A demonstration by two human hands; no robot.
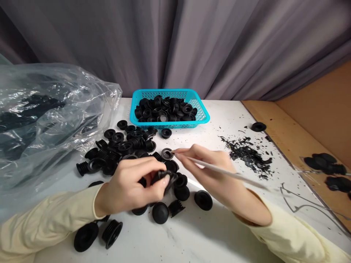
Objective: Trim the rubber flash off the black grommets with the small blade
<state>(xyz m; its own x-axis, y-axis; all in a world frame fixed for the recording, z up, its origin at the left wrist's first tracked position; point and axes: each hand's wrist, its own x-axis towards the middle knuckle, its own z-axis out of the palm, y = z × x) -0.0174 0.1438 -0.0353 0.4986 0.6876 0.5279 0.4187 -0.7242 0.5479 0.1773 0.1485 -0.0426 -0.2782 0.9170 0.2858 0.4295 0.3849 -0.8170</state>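
At centre frame, a black ribbed rubber part (165,178) is pinched between the thumb and curled fingers of the left hand (131,184), just above the white table (192,233). A thin pale rod-like tool (227,172) is clamped in the closed fingers of the right hand (211,170), right of centre, its tip directed toward the held part. A loose pile of similar black parts (123,149) is spread across the table left of centre. More parts are held in a turquoise basket (203,113) at upper centre. Black trimmings (249,155) are scattered at right; a clear plastic bag (41,117) is seen at left.
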